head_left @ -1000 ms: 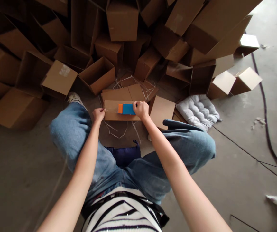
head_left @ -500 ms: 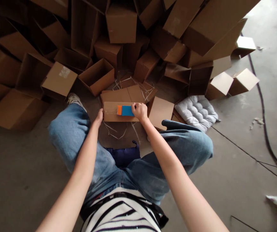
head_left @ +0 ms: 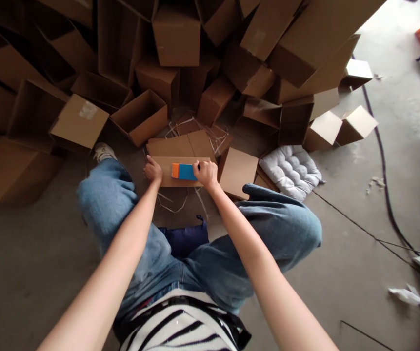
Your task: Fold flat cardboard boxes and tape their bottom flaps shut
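Observation:
A flat cardboard box [head_left: 166, 180] lies on the concrete floor between my knees, and a blue and orange rectangular block [head_left: 183, 171] sits on top of it. My right hand [head_left: 206, 174] grips the block's blue end and presses it onto the cardboard. What the block is, I cannot tell. My left hand [head_left: 153, 170] rests on the box's left end, a short way from the orange end, and holds nothing. A second flat piece of cardboard [head_left: 180, 146] lies just beyond the box.
A large heap of brown cardboard boxes [head_left: 176, 39] rises ahead. To the right lie a white quilted cushion [head_left: 290, 173] and a black cable [head_left: 381, 161] on the concrete floor [head_left: 30, 273]. Loose white strapping [head_left: 195, 131] lies around the box, and a navy cushion [head_left: 184, 239] sits under my legs.
My left hand has moved from the box's left edge onto its surface. The view has shifted as my head turned, bringing an orange object into the top right corner.

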A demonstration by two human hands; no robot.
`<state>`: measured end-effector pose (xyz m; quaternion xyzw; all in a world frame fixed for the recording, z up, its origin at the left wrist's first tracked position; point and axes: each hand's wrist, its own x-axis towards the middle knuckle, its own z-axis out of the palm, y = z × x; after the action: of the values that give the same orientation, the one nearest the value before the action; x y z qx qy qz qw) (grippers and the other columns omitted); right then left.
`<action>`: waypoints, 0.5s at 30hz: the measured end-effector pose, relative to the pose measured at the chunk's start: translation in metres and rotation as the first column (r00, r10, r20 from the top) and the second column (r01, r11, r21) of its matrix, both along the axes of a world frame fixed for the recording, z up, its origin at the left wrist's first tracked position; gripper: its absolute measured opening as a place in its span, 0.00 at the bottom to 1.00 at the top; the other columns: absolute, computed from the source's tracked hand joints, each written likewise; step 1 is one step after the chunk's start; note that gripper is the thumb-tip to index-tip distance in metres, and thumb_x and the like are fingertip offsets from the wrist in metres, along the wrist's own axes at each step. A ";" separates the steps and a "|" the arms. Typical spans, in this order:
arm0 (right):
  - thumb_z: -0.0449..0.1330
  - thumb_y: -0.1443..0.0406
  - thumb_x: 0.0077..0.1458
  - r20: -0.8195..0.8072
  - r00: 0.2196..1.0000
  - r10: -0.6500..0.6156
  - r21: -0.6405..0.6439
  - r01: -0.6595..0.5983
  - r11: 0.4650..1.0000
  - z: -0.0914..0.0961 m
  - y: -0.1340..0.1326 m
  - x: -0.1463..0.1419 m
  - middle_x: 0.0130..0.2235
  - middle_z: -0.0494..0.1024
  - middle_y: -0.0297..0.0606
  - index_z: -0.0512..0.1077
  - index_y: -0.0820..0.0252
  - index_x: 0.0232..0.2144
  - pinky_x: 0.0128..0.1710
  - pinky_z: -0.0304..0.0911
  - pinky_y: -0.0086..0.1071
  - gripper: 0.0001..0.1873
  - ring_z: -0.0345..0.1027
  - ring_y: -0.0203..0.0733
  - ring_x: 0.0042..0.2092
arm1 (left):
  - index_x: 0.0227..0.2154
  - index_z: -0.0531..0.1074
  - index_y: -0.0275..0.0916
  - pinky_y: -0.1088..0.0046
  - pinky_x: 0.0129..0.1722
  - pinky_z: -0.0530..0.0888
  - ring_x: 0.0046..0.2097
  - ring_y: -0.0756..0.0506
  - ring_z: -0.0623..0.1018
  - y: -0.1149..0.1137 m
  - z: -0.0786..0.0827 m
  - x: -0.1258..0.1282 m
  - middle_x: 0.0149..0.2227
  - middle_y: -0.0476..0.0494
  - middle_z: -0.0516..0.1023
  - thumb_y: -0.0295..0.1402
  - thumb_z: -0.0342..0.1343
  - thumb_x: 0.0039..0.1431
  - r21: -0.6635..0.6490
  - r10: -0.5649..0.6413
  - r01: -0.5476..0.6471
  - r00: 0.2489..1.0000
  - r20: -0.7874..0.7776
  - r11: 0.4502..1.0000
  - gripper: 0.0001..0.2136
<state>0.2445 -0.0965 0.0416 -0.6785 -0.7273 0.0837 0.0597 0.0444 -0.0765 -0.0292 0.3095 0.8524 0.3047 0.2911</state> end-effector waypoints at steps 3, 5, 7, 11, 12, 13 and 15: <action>0.50 0.61 0.70 -0.027 0.997 0.076 0.012 -0.076 0.997 0.000 -0.009 -0.002 0.35 0.84 0.48 0.82 0.62 0.32 0.33 0.53 0.33 0.24 0.77 0.45 0.36 | 0.45 0.80 0.20 0.50 0.54 0.75 0.56 0.27 0.79 0.002 0.000 0.008 0.45 0.15 0.81 0.46 0.30 0.74 -0.083 0.132 -0.148 0.975 -0.179 0.985 0.37; 0.50 0.60 0.70 -0.043 0.992 0.116 0.012 -0.116 0.993 0.002 -0.015 -0.004 0.36 0.85 0.45 0.82 0.61 0.32 0.33 0.52 0.33 0.23 0.78 0.44 0.37 | 0.41 0.82 0.22 0.53 0.51 0.77 0.52 0.28 0.82 0.004 0.001 0.009 0.42 0.17 0.82 0.46 0.30 0.74 -0.123 0.159 -0.195 0.955 -0.252 0.973 0.38; 0.50 0.58 0.71 -0.040 0.992 0.116 -0.013 -0.117 0.993 0.005 -0.018 -0.004 0.36 0.85 0.44 0.82 0.61 0.32 0.33 0.51 0.32 0.24 0.78 0.43 0.38 | 0.40 0.82 0.24 0.53 0.50 0.77 0.50 0.29 0.82 0.006 0.000 0.010 0.41 0.18 0.82 0.46 0.29 0.74 -0.139 0.150 -0.192 0.951 -0.269 0.971 0.38; 0.47 0.55 0.72 -0.004 0.995 0.104 -0.078 -0.104 0.992 0.012 -0.016 -0.003 0.37 0.86 0.45 0.83 0.61 0.34 0.31 0.50 0.31 0.28 0.79 0.43 0.38 | 0.41 0.82 0.23 0.52 0.50 0.77 0.50 0.29 0.83 0.006 -0.001 0.010 0.41 0.17 0.82 0.43 0.31 0.74 -0.133 0.120 -0.161 0.954 -0.275 0.978 0.35; 0.47 0.54 0.72 0.009 0.995 0.100 -0.093 -0.099 0.991 0.014 -0.015 -0.003 0.37 0.86 0.47 0.83 0.61 0.35 0.31 0.50 0.31 0.29 0.79 0.44 0.38 | 0.42 0.82 0.23 0.52 0.50 0.77 0.50 0.28 0.83 0.006 -0.002 0.010 0.41 0.17 0.82 0.42 0.31 0.74 -0.131 0.116 -0.157 0.954 -0.275 0.979 0.35; 0.47 0.53 0.72 0.023 0.995 0.092 -0.106 -0.089 0.990 0.016 -0.013 -0.002 0.37 0.85 0.48 0.84 0.61 0.35 0.31 0.51 0.31 0.29 0.79 0.45 0.38 | 0.42 0.82 0.22 0.52 0.49 0.77 0.50 0.28 0.83 0.006 -0.002 0.011 0.41 0.17 0.82 0.42 0.30 0.74 -0.132 0.116 -0.157 0.954 -0.278 0.979 0.35; 0.47 0.52 0.72 0.042 0.996 0.079 -0.121 -0.073 0.990 0.018 -0.008 0.000 0.36 0.85 0.49 0.85 0.61 0.36 0.31 0.53 0.31 0.30 0.79 0.47 0.38 | 0.42 0.82 0.22 0.52 0.48 0.78 0.49 0.28 0.83 0.005 -0.002 0.012 0.41 0.16 0.82 0.42 0.30 0.74 -0.139 0.117 -0.162 0.952 -0.284 0.977 0.35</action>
<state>0.2445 -0.1047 0.0597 -0.6544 -0.7476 0.1134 -0.0013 0.0560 -0.0713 -0.0310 0.2631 0.9260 0.2090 0.1719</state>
